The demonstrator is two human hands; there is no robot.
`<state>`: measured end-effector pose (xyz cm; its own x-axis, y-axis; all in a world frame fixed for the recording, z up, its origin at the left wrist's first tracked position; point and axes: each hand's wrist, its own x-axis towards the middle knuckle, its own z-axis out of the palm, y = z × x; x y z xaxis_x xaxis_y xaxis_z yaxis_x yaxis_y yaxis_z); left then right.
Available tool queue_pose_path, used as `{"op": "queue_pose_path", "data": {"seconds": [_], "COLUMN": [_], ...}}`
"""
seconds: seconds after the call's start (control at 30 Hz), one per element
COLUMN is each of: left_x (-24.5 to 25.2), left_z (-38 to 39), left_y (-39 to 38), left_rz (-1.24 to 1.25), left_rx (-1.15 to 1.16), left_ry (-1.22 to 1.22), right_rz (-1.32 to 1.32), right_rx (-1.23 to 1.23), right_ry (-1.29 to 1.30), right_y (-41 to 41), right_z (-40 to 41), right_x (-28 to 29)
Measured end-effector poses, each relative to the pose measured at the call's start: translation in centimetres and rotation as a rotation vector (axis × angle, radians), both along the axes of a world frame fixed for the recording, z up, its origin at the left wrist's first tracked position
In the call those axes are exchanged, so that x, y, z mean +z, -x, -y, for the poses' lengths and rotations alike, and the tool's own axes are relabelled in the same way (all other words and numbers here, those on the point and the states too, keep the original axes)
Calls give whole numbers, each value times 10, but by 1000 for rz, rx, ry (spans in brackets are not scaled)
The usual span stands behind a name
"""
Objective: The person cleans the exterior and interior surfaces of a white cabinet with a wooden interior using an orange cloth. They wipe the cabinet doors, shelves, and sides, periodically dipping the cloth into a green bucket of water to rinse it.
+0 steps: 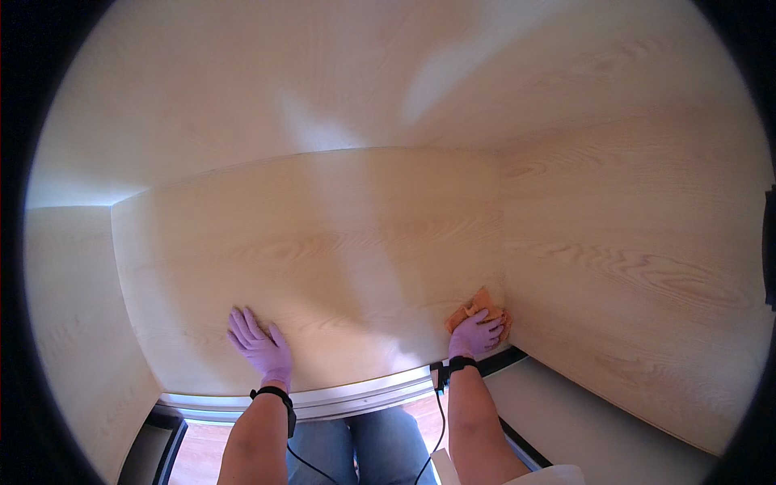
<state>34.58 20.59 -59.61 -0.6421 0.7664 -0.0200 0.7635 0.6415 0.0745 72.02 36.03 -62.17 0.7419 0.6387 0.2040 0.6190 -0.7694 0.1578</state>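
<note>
My left hand [262,351], in a purple glove, lies flat with its fingers spread on the wood-grain bottom panel [291,260] of a cabinet. Under my right hand [476,334], gloved the same way, is a crumpled orange cloth [481,303], pressed onto the panel close to its right front corner. The cloth sticks out beyond my fingers on the far side and to the right.
Wood-grain side panels stand at the left [73,303] and right [630,267], with a back panel [242,91] beyond. A metal sliding-door track [351,397] runs along the front edge. Thin black cables [444,418] hang from my wrist straps.
</note>
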Motion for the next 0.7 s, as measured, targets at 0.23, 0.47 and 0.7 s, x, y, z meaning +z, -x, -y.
{"op": "queue_pose_path", "data": {"seconds": [0.23,0.47,0.7], "left_x": [-1,-4,2], "left_z": [1,-3,1], "left_y": [1,-2,3], "left_rz": [-42,-50,-76], "left_rx": [-8,-16,21], "left_ry": [-14,-10,-16], "right_rz": [13,-25,-99], "right_rx": [-71,-132,106], "right_ry": [192,97,217], "right_y": [62,-17,97], "right_z": [52,11,62], "right_x": [-11,-3,2]}}
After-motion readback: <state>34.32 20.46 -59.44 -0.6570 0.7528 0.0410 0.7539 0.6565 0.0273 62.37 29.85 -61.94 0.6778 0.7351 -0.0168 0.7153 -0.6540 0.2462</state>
